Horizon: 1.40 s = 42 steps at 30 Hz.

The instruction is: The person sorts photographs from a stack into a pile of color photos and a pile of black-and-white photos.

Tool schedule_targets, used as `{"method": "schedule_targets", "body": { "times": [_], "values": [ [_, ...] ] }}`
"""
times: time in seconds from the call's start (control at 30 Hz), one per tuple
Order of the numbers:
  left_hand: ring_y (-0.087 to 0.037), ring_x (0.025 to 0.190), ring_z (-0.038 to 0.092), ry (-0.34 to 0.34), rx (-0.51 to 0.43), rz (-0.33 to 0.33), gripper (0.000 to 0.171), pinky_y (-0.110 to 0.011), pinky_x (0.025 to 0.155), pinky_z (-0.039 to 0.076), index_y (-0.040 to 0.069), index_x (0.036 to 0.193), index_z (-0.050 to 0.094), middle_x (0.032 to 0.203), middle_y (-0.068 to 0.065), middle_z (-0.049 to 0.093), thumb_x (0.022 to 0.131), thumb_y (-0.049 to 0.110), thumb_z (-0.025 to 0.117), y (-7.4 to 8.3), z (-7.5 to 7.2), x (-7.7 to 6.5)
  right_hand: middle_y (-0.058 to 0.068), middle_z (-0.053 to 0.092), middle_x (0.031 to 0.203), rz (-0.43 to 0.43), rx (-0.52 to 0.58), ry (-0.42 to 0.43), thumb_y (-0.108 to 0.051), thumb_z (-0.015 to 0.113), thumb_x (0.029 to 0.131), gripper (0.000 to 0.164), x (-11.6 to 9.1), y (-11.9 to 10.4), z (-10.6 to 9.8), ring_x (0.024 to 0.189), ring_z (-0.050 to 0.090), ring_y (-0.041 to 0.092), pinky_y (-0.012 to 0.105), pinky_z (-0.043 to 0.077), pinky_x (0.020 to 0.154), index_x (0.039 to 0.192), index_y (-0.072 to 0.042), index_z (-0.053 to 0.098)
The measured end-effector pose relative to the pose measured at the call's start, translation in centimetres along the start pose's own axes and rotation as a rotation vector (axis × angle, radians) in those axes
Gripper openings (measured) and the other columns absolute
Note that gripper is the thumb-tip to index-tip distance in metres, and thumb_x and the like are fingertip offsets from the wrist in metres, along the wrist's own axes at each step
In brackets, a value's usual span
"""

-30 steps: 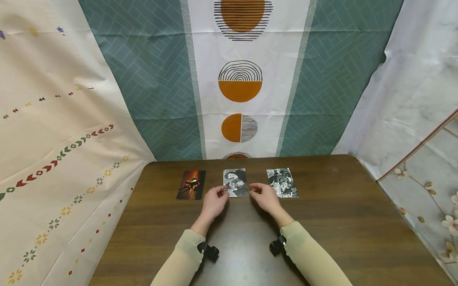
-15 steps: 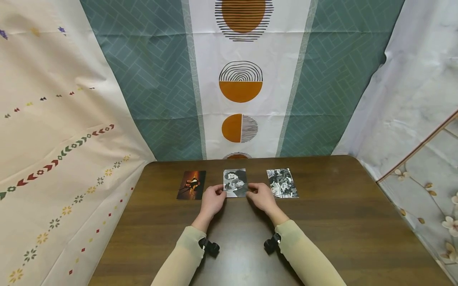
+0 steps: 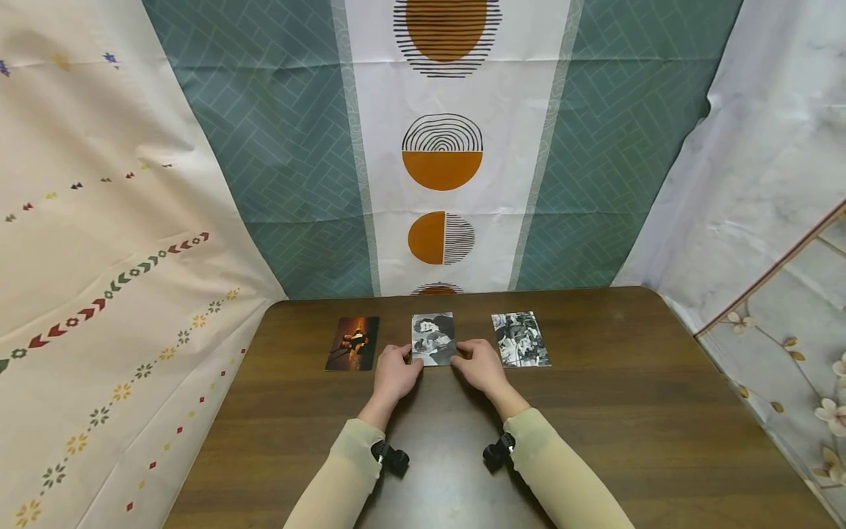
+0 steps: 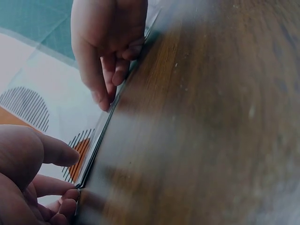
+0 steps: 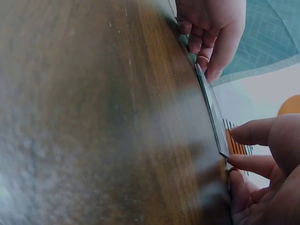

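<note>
A black-and-white photo card lies on the brown table, between both hands. My left hand is at its lower left edge, with fingertips touching the corner. On the other side, my right hand touches the lower right edge. Seen almost edge-on in the left wrist view, the card shows a thin dark rim. There the left thumb stands apart from the index finger. In the right wrist view, the right index fingertip meets the card's corner, and the thumb is held above it.
A dark orange photo card lies left of the hands. Another black-and-white card lies to the right, slightly turned. Behind the table hangs a patterned cloth; further cloths stand at the sides.
My right hand has moved left, from beside the middle card onto its right edge. My left hand has shifted slightly at the left edge. The cards appear to stay in place.
</note>
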<state>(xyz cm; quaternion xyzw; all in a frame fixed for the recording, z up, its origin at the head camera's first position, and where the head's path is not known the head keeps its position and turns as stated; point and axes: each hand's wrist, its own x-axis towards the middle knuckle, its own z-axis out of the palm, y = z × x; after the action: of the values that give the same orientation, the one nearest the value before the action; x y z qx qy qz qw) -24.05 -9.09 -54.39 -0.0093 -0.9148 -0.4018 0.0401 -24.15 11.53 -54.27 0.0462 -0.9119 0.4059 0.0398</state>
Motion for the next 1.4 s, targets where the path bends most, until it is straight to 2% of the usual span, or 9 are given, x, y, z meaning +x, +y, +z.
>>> {"method": "schedule_targets", "body": {
  "times": [0.27,0.47,0.7,0.87,1.07,1.4],
  "values": [
    [-0.040,0.113,0.059,-0.010,0.000,-0.003,0.053,-0.053,0.098,0.048,-0.005,0.138,0.069,0.120,-0.020,0.064,0.092,0.021,0.073,0.19,-0.29,-0.34,0.024,0.066,0.134,0.026,0.022,-0.015,-0.017,0.076,0.094,0.041,-0.23,-0.21,-0.03,0.130,0.059,0.043,0.056,0.045,0.109,0.129,0.004,0.075],
    [-0.040,0.112,0.059,-0.002,-0.036,0.003,0.053,-0.053,0.098,0.048,-0.005,0.138,0.069,0.115,-0.018,0.065,0.092,0.020,0.074,0.09,-0.44,-0.37,0.025,0.065,0.137,0.048,0.067,-0.011,-0.018,0.074,0.096,0.041,-0.44,-0.27,-0.02,0.131,0.058,0.044,0.057,0.045,0.109,0.131,0.004,0.074],
    [-0.035,0.107,0.059,-0.008,-0.061,0.002,0.053,-0.052,0.096,0.048,-0.004,0.139,0.069,0.106,-0.012,0.064,0.092,0.018,0.076,-0.42,-0.33,-0.34,0.022,0.063,0.143,0.111,0.149,-0.049,-0.019,0.073,0.099,0.042,-0.67,-0.49,-0.24,0.132,0.058,0.042,0.057,0.046,0.109,0.137,-0.001,0.072],
    [-0.032,0.101,0.058,-0.001,-0.088,0.022,0.051,-0.052,0.096,0.048,-0.006,0.137,0.069,0.100,-0.009,0.064,0.091,0.016,0.076,-0.62,-0.32,-0.35,0.018,0.068,0.138,0.110,0.157,-0.042,-0.019,0.074,0.099,0.042,-0.55,-0.41,-0.19,0.123,0.065,0.038,0.055,0.050,0.103,0.137,-0.003,0.072],
    [-0.030,0.100,0.056,-0.021,-0.136,0.016,0.052,-0.049,0.096,0.047,-0.006,0.139,0.067,0.099,-0.007,0.062,0.093,0.016,0.076,-0.47,-0.43,-0.41,0.012,0.076,0.119,0.067,0.131,-0.023,-0.017,0.074,0.098,0.042,-0.65,-0.43,0.09,0.108,0.070,0.031,0.050,0.053,0.096,0.136,-0.001,0.072],
    [-0.022,0.090,0.055,-0.052,-0.208,0.002,0.052,-0.039,0.085,0.047,-0.009,0.141,0.064,0.099,-0.008,0.062,0.094,0.010,0.075,-0.33,-0.63,-0.37,0.008,0.076,0.108,0.035,0.126,0.031,-0.017,0.073,0.100,0.038,-0.65,-0.77,0.35,0.101,0.070,0.026,0.047,0.053,0.092,0.134,-0.001,0.073]
  ]
}}
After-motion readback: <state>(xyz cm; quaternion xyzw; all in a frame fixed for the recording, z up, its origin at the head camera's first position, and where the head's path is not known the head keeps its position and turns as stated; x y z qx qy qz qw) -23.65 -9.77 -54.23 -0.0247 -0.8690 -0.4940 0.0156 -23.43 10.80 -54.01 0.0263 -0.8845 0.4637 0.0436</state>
